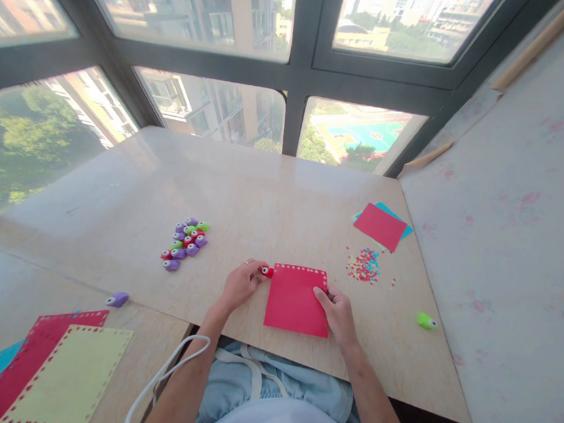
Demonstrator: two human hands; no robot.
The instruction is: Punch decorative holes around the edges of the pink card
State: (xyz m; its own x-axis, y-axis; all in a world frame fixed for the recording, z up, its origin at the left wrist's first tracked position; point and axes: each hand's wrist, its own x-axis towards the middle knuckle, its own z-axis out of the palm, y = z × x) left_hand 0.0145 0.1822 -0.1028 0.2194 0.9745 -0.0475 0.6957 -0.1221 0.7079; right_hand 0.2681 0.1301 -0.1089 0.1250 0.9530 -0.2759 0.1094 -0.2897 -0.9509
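Red paper [296, 300] lies flat on the tan table [244, 188], close to the near edge, right in front of the person. Little holes run along its far edge and a short way down its right side.

The left hand [240, 284] is curled shut around a small red punch [267, 271], which sits at the far left corner of the red paper. The right hand [336, 310] rests on the right edge of the paper, with the thumb on top and the fingers bent, pinching the sheet.

A bunch of small punches [185, 242], purple, green and red, sits on the table to the left, a bit farther away. One purple punch [117, 300] lies alone, more to the left and nearer. A green punch [426, 321] lies alone to the right of the right hand.

A pile of tiny paper bits [363, 265] is just past the paper on the right. Farther off, a red sheet lies on top of a blue sheet [382, 224].

At the near left, a yellow sheet [70, 377] with holes around its edge lies on top of red and blue ones.
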